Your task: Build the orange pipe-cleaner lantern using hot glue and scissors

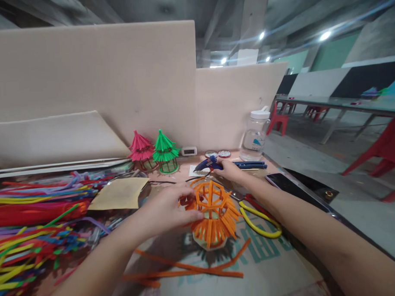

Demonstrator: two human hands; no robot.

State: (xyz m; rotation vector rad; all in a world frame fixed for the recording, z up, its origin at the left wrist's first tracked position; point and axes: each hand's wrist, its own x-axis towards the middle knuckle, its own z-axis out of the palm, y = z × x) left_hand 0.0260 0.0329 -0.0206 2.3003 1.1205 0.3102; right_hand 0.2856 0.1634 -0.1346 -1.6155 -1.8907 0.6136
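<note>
In the centre, the left hand (pixel 176 205) clasps an orange model (pixel 209 230), likely light and crushable, best held by its pale base (pixel 208 247); the right hand's (pixel 230 169) fingers wrap a blue glue gun (pixel 206 164) above.

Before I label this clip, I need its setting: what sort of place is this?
Likely a craft workshop in a concrete hall: bundles of coloured pipe cleaners lie at left, the right hand is on a glue gun, and another long table stands beyond.
</note>
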